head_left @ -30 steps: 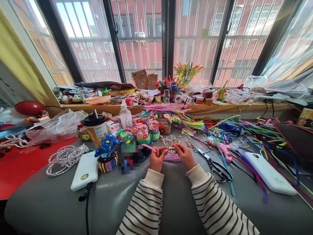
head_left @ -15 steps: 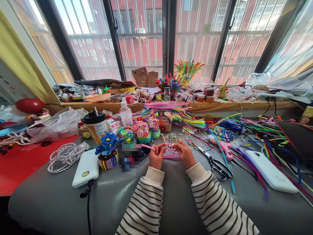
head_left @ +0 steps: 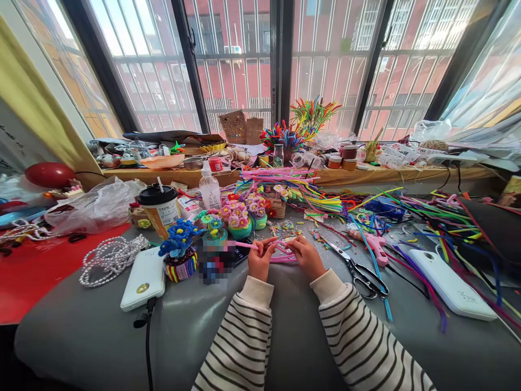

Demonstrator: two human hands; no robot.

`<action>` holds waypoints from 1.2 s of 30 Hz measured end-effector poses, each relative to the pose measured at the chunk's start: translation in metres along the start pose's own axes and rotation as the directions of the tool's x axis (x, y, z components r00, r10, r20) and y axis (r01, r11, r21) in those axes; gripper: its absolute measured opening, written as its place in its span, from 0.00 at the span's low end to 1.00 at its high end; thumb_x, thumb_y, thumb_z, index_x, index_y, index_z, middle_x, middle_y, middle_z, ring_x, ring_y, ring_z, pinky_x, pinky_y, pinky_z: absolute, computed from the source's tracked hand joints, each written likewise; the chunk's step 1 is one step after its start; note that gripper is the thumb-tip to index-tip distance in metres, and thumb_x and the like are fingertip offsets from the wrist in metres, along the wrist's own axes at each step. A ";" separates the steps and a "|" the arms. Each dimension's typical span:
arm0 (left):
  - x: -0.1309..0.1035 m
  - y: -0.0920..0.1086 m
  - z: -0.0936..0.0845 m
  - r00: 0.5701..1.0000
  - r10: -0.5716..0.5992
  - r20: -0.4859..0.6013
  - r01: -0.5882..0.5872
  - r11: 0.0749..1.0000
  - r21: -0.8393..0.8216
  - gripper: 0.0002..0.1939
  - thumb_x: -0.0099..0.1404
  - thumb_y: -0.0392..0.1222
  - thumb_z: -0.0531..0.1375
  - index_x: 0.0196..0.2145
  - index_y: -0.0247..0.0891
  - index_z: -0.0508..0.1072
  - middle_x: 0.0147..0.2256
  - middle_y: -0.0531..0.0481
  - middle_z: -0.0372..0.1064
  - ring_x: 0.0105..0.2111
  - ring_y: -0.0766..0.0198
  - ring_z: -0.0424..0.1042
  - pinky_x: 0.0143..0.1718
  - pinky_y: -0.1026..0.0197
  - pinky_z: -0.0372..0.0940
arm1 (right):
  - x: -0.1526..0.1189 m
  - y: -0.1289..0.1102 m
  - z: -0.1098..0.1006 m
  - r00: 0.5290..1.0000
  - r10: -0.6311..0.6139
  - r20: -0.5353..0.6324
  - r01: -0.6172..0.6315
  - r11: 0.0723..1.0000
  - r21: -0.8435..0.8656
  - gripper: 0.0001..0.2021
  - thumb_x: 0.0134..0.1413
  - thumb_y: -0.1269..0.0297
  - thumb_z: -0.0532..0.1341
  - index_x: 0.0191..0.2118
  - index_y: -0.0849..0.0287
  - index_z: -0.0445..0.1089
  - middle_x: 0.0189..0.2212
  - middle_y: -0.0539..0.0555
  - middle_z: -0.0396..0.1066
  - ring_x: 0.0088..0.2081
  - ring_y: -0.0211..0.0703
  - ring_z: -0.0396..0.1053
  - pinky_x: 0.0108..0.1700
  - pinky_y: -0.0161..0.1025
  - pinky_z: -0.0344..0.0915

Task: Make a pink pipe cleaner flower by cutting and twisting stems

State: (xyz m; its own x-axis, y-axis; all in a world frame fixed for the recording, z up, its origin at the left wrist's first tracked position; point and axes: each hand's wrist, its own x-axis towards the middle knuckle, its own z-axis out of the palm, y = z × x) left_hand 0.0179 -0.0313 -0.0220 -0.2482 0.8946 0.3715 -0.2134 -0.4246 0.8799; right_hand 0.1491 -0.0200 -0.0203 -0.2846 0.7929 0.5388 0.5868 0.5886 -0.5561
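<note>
Left hand and right hand pinch a pink stem over the surface — two-handed, likely because it's thin and floppy. Scissors, glue gun at right — presumably for quick reach.

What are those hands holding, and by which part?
A pink pipe cleaner: the left hand pinches it partway along, a length sticking out leftward; exactly where the right hand grips is unclear.
</note>
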 end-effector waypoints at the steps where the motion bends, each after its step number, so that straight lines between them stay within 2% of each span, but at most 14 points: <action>1: 0.000 0.000 0.000 1.000 -0.003 0.002 0.003 1.000 -0.004 0.16 0.46 0.36 0.56 0.18 0.38 0.47 0.31 0.47 0.67 0.26 0.69 0.65 0.27 0.64 0.61 | 0.000 -0.001 0.000 1.000 -0.003 0.009 0.003 1.000 -0.003 0.12 0.49 0.65 0.46 0.32 0.58 0.65 0.26 0.53 0.61 0.29 0.36 0.61 0.30 0.31 0.57; 11: 0.000 -0.002 -0.001 1.000 -0.020 0.004 0.020 1.000 -0.011 0.16 0.45 0.36 0.56 0.18 0.38 0.47 0.29 0.49 0.67 0.26 0.68 0.66 0.26 0.65 0.61 | -0.003 -0.007 -0.003 0.997 -0.044 0.064 0.047 0.997 -0.054 0.12 0.49 0.64 0.46 0.31 0.59 0.65 0.26 0.54 0.61 0.28 0.36 0.59 0.30 0.31 0.56; 17: 0.000 -0.002 -0.001 0.999 -0.019 -0.032 0.018 1.000 -0.017 0.16 0.44 0.35 0.57 0.17 0.37 0.47 0.25 0.51 0.67 0.22 0.71 0.64 0.22 0.67 0.59 | -0.003 -0.008 -0.002 0.992 -0.077 0.104 0.083 0.995 -0.055 0.12 0.49 0.64 0.46 0.30 0.59 0.65 0.26 0.53 0.61 0.27 0.35 0.60 0.29 0.31 0.57; 20: 0.001 -0.003 -0.002 0.997 -0.024 -0.070 0.022 0.999 -0.038 0.16 0.44 0.35 0.57 0.17 0.37 0.48 0.23 0.52 0.66 0.25 0.69 0.65 0.24 0.66 0.60 | -0.003 -0.008 -0.002 0.994 -0.073 0.085 0.080 0.994 -0.077 0.12 0.48 0.60 0.47 0.34 0.59 0.63 0.27 0.53 0.62 0.28 0.36 0.60 0.29 0.31 0.57; 24: 0.001 -0.003 -0.003 0.996 -0.017 -0.088 0.013 0.999 -0.050 0.16 0.43 0.35 0.57 0.17 0.36 0.48 0.20 0.55 0.64 0.22 0.72 0.64 0.26 0.66 0.60 | -0.005 -0.007 -0.001 0.990 -0.128 0.055 0.134 0.981 -0.138 0.18 0.41 0.55 0.53 0.40 0.59 0.60 0.30 0.54 0.63 0.31 0.38 0.60 0.32 0.33 0.58; 27: 0.000 -0.001 -0.002 0.997 -0.029 -0.072 0.026 0.999 -0.046 0.16 0.43 0.35 0.58 0.17 0.36 0.48 0.18 0.57 0.61 0.19 0.73 0.62 0.25 0.66 0.60 | -0.005 -0.004 0.002 0.985 -0.167 0.047 0.174 0.963 -0.208 0.15 0.44 0.57 0.51 0.38 0.59 0.62 0.29 0.54 0.64 0.32 0.38 0.61 0.32 0.32 0.58; 31: 0.000 0.002 0.000 0.996 -0.052 -0.073 0.049 0.998 -0.045 0.17 0.43 0.35 0.57 0.17 0.36 0.48 0.16 0.59 0.59 0.18 0.73 0.61 0.23 0.67 0.59 | -0.005 0.001 0.005 0.977 -0.204 0.066 0.214 0.918 -0.333 0.13 0.48 0.60 0.47 0.33 0.59 0.65 0.24 0.54 0.64 0.28 0.37 0.61 0.29 0.31 0.57; 36: 0.001 -0.004 -0.003 0.995 -0.003 -0.100 0.003 1.000 -0.006 0.17 0.43 0.35 0.58 0.16 0.36 0.47 0.16 0.59 0.57 0.19 0.74 0.60 0.26 0.68 0.58 | -0.004 -0.002 0.003 0.971 -0.229 0.067 0.236 0.877 -0.418 0.15 0.51 0.63 0.44 0.30 0.59 0.66 0.21 0.53 0.64 0.26 0.35 0.61 0.27 0.30 0.55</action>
State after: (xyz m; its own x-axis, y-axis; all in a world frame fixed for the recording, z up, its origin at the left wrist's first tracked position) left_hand 0.0156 -0.0286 -0.0261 -0.3404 0.8777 0.3372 -0.2198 -0.4230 0.8791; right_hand 0.1466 -0.0240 -0.0236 -0.4618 0.6459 0.6079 0.7646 0.6373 -0.0962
